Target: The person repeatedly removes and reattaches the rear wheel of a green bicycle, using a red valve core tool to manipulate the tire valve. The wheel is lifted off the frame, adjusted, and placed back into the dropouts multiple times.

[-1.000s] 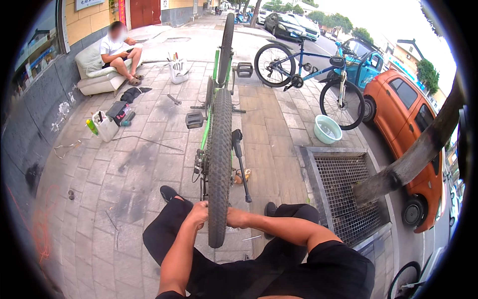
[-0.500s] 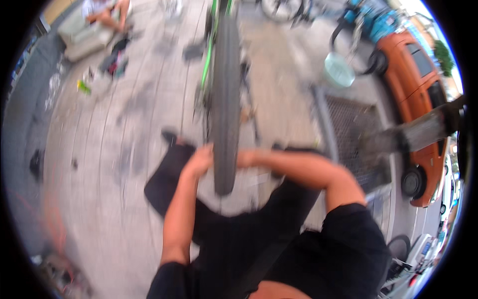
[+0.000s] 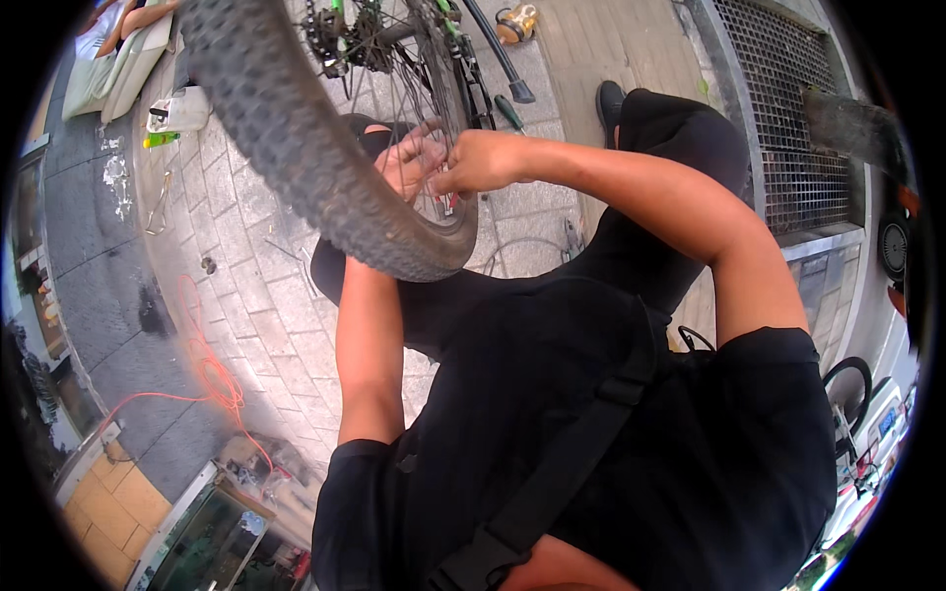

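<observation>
A bicycle wheel with a knobby black tyre [image 3: 296,148] stands in front of me, its spokes and rim on the right side of the tyre. My left hand [image 3: 409,165] is behind the spokes, partly hidden by them and the tyre, with its fingers apart. On the near side of the rim, my right hand [image 3: 483,161] is closed, thumb and fingertips pinched at the spokes. What lies between them is too small to make out. A small red and silver piece [image 3: 446,203] shows at the rim just below the fingertips. The cassette and derailleur [image 3: 335,44] are at the top.
A black-ended bar [image 3: 520,93] and a green-handled tool [image 3: 508,112] lie beyond the wheel. Near them is a golden-brown object [image 3: 515,24]. A metal grate [image 3: 783,108] is at the right. An orange cord [image 3: 212,379] and a white container [image 3: 179,110] are at the left.
My view has tipped down and turned, so the wheel now shows from its side. It appears higher and further left. My right hand now pinches at the spokes, and fine detail is sharper.
</observation>
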A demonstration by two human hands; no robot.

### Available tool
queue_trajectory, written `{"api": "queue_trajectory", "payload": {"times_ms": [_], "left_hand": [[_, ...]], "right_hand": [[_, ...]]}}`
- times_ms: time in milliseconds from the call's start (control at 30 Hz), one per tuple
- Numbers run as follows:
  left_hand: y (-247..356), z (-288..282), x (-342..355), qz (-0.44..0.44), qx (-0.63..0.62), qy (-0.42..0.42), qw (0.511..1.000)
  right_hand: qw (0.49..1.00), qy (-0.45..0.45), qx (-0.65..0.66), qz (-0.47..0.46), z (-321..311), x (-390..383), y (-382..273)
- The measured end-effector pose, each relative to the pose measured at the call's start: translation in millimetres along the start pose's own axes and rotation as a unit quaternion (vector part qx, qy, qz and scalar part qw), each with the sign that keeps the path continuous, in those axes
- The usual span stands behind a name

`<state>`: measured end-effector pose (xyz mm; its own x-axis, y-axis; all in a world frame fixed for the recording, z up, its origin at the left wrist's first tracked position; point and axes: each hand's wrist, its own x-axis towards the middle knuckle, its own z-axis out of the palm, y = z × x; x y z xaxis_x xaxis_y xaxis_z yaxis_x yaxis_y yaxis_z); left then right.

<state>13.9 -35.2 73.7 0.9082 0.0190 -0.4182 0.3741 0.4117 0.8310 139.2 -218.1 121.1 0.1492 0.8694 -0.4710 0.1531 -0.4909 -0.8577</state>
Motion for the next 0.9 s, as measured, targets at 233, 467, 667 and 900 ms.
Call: {"api": "queue_trajectory", "payload": {"times_ms": [233, 467, 667, 900], "left_hand": [[-7.6, -3.2, 1.8, 0.012, -0.003, -0.003, 1.0], [-13.8, -5.2, 9.9, 0.022, -0.017, 0.014, 1.0], [-11.5, -0.1, 2.5, 0.035, 0.004, 0.022, 0.999], [29.7, 26.7, -12.4, -0.053, 0.019, 0.07, 0.996]], "right_hand": [[0.996, 0.047, -0.08, -0.001, 11.2, 9.8, 4.6], [0.991, 0.046, -0.066, 0.11, 27.1, 22.9, -1.9], [0.991, 0.073, -0.11, 0.032, 20.4, 8.3, -1.3], [0.864, -0.113, 0.489, 0.028, 33.5, -6.8, 33.5]]}}
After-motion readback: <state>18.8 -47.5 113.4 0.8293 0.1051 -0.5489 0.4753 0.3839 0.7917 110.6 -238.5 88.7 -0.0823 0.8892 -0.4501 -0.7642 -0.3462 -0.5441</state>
